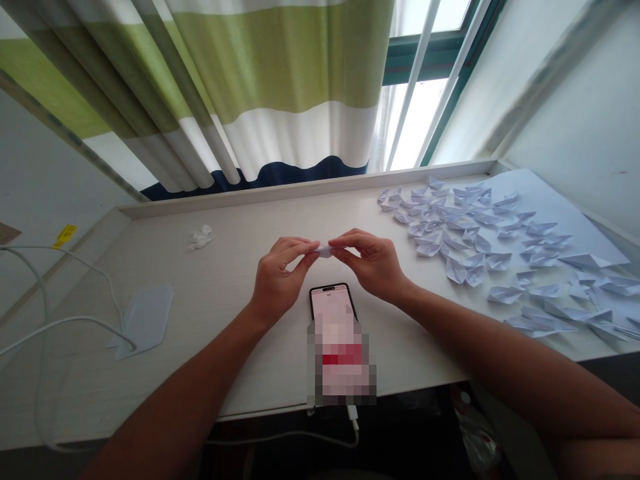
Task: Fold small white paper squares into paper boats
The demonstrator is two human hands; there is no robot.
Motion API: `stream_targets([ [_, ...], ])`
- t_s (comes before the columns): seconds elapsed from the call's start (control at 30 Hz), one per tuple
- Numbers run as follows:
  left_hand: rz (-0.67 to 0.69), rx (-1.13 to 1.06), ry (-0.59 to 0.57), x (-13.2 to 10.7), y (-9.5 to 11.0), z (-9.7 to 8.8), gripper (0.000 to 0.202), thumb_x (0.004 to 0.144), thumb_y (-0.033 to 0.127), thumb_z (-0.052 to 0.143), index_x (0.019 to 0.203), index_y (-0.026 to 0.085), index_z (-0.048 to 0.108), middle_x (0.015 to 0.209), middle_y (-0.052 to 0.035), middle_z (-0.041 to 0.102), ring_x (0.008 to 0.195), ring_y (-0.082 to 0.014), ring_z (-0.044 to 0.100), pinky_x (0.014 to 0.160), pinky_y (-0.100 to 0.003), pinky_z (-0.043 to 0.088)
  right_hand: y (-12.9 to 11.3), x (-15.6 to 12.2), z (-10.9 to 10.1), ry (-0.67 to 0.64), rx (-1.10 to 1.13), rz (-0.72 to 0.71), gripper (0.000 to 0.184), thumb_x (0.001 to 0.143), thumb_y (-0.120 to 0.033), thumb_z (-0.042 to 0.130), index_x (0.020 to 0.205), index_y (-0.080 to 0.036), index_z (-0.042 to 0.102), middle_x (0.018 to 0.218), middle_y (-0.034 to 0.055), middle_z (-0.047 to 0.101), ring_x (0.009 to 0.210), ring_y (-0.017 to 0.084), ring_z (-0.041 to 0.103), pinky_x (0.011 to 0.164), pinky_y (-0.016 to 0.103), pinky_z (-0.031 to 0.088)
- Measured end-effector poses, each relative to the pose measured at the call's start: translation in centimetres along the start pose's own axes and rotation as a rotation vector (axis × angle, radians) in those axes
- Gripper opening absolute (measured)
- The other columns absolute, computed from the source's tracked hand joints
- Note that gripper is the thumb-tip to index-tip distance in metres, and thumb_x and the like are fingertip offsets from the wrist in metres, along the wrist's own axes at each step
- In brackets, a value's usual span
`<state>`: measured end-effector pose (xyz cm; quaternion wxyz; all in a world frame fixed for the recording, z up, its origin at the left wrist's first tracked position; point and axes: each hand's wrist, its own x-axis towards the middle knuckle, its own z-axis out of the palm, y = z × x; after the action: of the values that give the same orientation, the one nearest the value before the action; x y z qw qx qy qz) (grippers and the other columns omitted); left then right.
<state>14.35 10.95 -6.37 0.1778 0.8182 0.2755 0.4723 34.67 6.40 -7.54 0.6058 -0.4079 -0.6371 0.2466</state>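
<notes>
Centrally, a small piece of folded white paper (325, 251) is held over the table (235, 230), just beyond the far end of a phone (333, 308). Its left end is pinched between the thumb and fingers of the left hand (281, 270), and its right end is pinched in the same way by the right hand (376, 262). Both hands are nearly closed at the tips, with a small gap left between thumb and forefinger farther back. Much of the paper is covered by the fingertips, so its exact folded form cannot be told. The phone is laid flat with its screen lit, and its lower part is blurred by large square blocks. A white cable (285, 435) is seen running below its near end. The right side of the table is covered by many folded paper boats (470, 233), some of them set on a large white sheet (533, 190). Well to the left of the hands, a crumpled white tissue (201, 237) is seen, and nearer the person a flat white piece (150, 320) is crossed by a cord (75, 321). The far edge of the table is backed by a striped curtain (285, 60)
</notes>
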Motion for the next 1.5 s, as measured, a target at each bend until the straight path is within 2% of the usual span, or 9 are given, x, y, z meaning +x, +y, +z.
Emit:
stream_targets([
  [0.27,0.130,0.088,0.048,0.2,-0.5,0.0,0.010,0.099,0.017,0.072,0.106,0.021,0.078,0.118,-0.0082,0.081,0.129,-0.0284,0.069,0.108,-0.052,0.058,0.2,0.2,-0.4,-0.022,-0.097,-0.041,0.027,0.093,-0.024,0.082,0.120,-0.026,0.080,0.097,0.0028,0.077,0.089,0.018,0.072,0.084,0.037,0.063],
  [0.47,0.187,0.137,-0.044,0.3,-0.3,-0.5,0.014,0.101,0.018,0.069,0.109,0.023,0.079,0.106,-0.0062,0.084,0.109,-0.0256,0.079,0.094,-0.045,0.062,0.6,0.9,-1.4,-0.131,-0.361,-0.359,0.016,0.098,-0.027,0.078,0.114,-0.026,0.078,0.107,0.0061,0.074,0.100,0.021,0.070,0.086,0.039,0.060],
  [0.63,0.144,0.123,-0.059,0.2,-0.3,-0.6,0.012,0.101,0.022,0.071,0.107,0.025,0.081,0.107,-0.0060,0.085,0.103,-0.0244,0.080,0.092,-0.043,0.061,0.6,1.0,-1.5,-0.184,-0.553,-0.494,0.007,0.105,-0.026,0.069,0.101,-0.023,0.074,0.098,0.0052,0.076,0.092,0.021,0.068,0.082,0.039,0.055],
  [0.8,0.078,0.047,-0.096,0.3,-0.5,-0.5,0.012,0.098,0.026,0.075,0.108,0.025,0.082,0.105,-0.0061,0.085,0.097,-0.0240,0.080,0.089,-0.042,0.063,0.6,1.0,-1.6,-0.198,-0.629,-0.510,0.018,0.109,-0.027,0.060,0.094,-0.023,0.071,0.094,0.0061,0.075,0.087,0.022,0.064,0.077,0.038,0.052],
  [1.07,0.277,0.128,-0.118,0.6,-1.1,-0.9,0.010,0.100,0.028,0.072,0.102,0.026,0.082,0.101,-0.0045,0.086,0.103,-0.0246,0.081,0.089,-0.041,0.062,0.4,1.0,-1.7,-0.240,-0.614,-0.498,0.016,0.107,-0.030,0.064,0.093,-0.026,0.069,0.093,0.0040,0.074,0.088,0.022,0.064,0.078,0.039,0.051],
  [1.23,0.360,0.181,-0.051,0.7,-1.4,-1.6,0.011,0.099,0.024,0.072,0.103,0.030,0.081,0.107,-0.0026,0.085,0.111,-0.0256,0.078,0.091,-0.043,0.062,0.2,0.9,-1.9,-0.111,-0.529,-0.368,0.017,0.101,-0.037,0.074,0.091,-0.024,0.068,0.088,0.0047,0.073,0.085,0.022,0.066,0.078,0.041,0.053],
  [1.3,0.413,0.219,0.026,0.6,-1.5,-1.8,0.017,0.097,0.020,0.074,0.106,0.032,0.080,0.112,-0.0023,0.084,0.115,-0.0259,0.076,0.092,-0.044,0.062,0.0,0.8,-2.0,-0.143,-0.354,-0.236,0.023,0.096,-0.038,0.079,0.109,-0.023,0.069,0.090,0.0040,0.074,0.083,0.021,0.069,0.079,0.040,0.057],
  [1.4,0.485,0.275,0.109,0.6,-1.5,-2.0,0.024,0.092,0.016,0.078,0.108,0.035,0.080,0.116,-0.0015,0.082,0.114,-0.0256,0.074,0.092,-0.043,0.061,-0.3,0.3,-1.4,-0.356,0.031,0.028,0.052,0.094,-0.038,0.081,0.139,-0.021,0.060,0.100,0.0047,0.078,0.092,0.020,0.077,0.085,0.039,0.063],
  [1.5,0.466,0.304,0.077,0.5,-1.4,-1.8,0.024,0.092,0.018,0.079,0.108,0.036,0.080,0.118,-0.0015,0.080,0.114,-0.0258,0.073,0.093,-0.043,0.060,-0.3,0.0,-0.4,-0.284,0.308,0.195,0.044,0.094,-0.043,0.080,0.129,-0.020,0.066,0.102,0.0055,0.080,0.091,0.019,0.079,0.082,0.038,0.067],
])
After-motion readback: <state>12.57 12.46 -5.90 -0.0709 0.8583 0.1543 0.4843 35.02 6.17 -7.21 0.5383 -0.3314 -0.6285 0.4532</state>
